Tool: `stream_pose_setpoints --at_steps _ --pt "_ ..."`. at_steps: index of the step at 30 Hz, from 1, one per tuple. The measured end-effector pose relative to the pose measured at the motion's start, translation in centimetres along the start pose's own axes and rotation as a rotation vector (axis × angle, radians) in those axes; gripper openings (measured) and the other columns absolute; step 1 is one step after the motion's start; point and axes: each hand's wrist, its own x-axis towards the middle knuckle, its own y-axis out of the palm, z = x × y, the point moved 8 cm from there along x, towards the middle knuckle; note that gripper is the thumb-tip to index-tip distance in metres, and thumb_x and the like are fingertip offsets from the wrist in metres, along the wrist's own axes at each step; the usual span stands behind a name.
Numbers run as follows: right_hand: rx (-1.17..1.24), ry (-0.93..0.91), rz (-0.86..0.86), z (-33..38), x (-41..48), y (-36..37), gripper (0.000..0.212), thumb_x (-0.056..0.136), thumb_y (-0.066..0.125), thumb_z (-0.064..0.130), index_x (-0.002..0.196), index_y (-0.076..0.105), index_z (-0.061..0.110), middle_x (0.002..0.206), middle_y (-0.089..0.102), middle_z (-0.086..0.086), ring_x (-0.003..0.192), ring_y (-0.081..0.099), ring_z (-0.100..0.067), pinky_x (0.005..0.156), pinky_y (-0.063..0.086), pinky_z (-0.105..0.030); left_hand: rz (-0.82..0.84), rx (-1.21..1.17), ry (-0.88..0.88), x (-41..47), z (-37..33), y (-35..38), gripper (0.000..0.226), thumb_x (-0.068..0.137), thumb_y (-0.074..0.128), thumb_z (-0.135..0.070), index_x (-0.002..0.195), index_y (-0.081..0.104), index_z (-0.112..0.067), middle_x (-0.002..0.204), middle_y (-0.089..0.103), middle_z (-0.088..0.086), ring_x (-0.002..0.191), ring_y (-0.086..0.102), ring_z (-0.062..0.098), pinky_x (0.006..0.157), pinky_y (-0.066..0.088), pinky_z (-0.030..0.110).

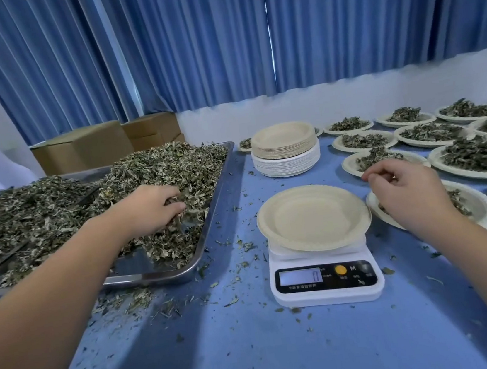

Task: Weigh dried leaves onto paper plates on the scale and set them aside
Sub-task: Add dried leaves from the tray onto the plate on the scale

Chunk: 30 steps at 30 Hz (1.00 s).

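Surface point(256, 351): blue, strewn with leaf crumbs.
Tray point(135, 265): steel, at left, heaped with dried leaves point(166, 169).
Filled plates point(463, 163): in rows at right.
Scale point(325, 286): reads 0, with a bare paper plate point(311, 219) on top.
Left grip point(150, 208): curled round leaves in the tray.
Right grip point(405, 192): loosely curled, holding nothing, beside the scale.

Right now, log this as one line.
left hand grips dried green leaves | right hand empty | beige paper plate empty on white scale
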Motion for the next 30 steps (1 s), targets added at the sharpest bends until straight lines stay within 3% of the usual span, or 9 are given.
stream_pose_setpoints --at_steps 3,6,10,13,15,20,23,27,30 --pt "-0.006 0.010 -0.002 0.0 0.0 0.1 0.019 0.090 0.055 0.014 0.082 0.067 0.027 0.067 0.060 0.011 0.053 0.051 0.004 0.046 0.036 -0.015 -0.069 -0.052 -0.005 -0.1 -0.8 -1.1 0.036 0.099 0.047 -0.041 0.125 0.057 -0.018 0.093 0.066 0.002 0.076 0.066 0.020 0.066 0.052 0.030" --pt "-0.007 0.005 0.007 0.0 0.0 0.2 0.018 0.090 0.055 0.014 0.083 0.067 0.025 0.067 0.060 0.010 0.052 0.051 0.003 0.050 0.035 -0.023 -0.161 -0.071 0.035 -0.3 -2.2 -2.9 0.032 0.098 0.048 -0.042 0.115 0.060 -0.017 0.079 0.064 -0.004 0.065 0.063 0.014 0.056 0.046 0.027" --pt "-0.001 -0.005 -0.002 -0.1 0.1 0.0 0.019 0.090 0.054 0.014 0.083 0.067 0.025 0.064 0.059 0.010 0.050 0.051 0.003 0.050 0.034 -0.023 -0.280 -0.191 0.098 -0.8 -5.4 -5.9 0.029 0.097 0.051 -0.043 0.113 0.060 -0.022 0.077 0.059 -0.012 0.062 0.062 0.010 0.052 0.044 0.025" --pt "0.020 -0.008 -0.018 -0.2 0.2 -0.2 0.019 0.090 0.055 0.014 0.083 0.068 0.025 0.063 0.058 0.012 0.051 0.052 0.003 0.052 0.035 -0.023 -0.304 -0.291 0.207 -1.0 -9.6 -6.8 0.016 0.097 0.053 -0.041 0.089 0.057 -0.027 0.070 0.062 -0.008 0.048 0.058 0.000 0.042 0.038 0.015" --pt "0.026 -0.014 -0.013 -0.2 0.3 -0.1 0.019 0.091 0.055 0.015 0.082 0.068 0.026 0.063 0.058 0.013 0.051 0.052 0.003 0.052 0.036 -0.023 -0.316 -0.330 0.273 -1.3 -12.7 -6.9 0.020 0.096 0.053 -0.041 0.079 0.054 -0.030 0.067 0.061 -0.009 0.050 0.054 -0.006 0.041 0.034 0.011" --pt "0.036 -0.025 -0.005 -0.3 0.5 -0.1 0.018 0.090 0.055 0.013 0.083 0.068 0.023 0.060 0.056 0.013 0.050 0.051 -0.004 0.052 0.035 -0.023 -0.262 -0.439 0.379 -1.1 -18.5 -4.3 0.021 0.096 0.055 -0.039 0.087 0.059 -0.021 0.074 0.062 -0.007 0.065 0.058 0.004 0.056 0.042 0.017" --pt "0.045 -0.032 -0.001 -0.5 0.5 -0.2 0.018 0.090 0.055 0.014 0.083 0.068 0.022 0.060 0.056 0.012 0.049 0.049 -0.003 0.052 0.035 -0.022 -0.187 -0.432 0.414 -0.8 -20.3 -1.5 0.017 0.096 0.055 -0.040 0.099 0.061 -0.025 0.081 0.059 -0.017 0.073 0.055 -0.003 0.063 0.039 0.011" --pt "0.059 -0.042 0.024 -0.4 0.7 -0.2 0.020 0.091 0.054 0.014 0.080 0.066 0.025 0.055 0.056 0.016 0.049 0.049 0.000 0.051 0.035 -0.023 -0.099 -0.344 0.428 -0.5 -21.2 0.9 0.010 0.095 0.052 -0.047 0.096 0.054 -0.038 0.081 0.056 -0.020 0.075 0.051 -0.001 0.063 0.041 0.028" --pt "0.080 -0.040 0.036 -0.4 0.7 -0.1 0.026 0.091 0.054 0.012 0.075 0.063 0.030 0.052 0.054 0.015 0.045 0.046 -0.003 0.051 0.036 -0.023 -0.050 -0.292 0.440 -0.6 -21.5 1.9 0.026 0.094 0.051 -0.052 0.117 0.056 -0.041 0.104 0.061 -0.017 0.095 0.055 0.007 0.078 0.047 0.033"
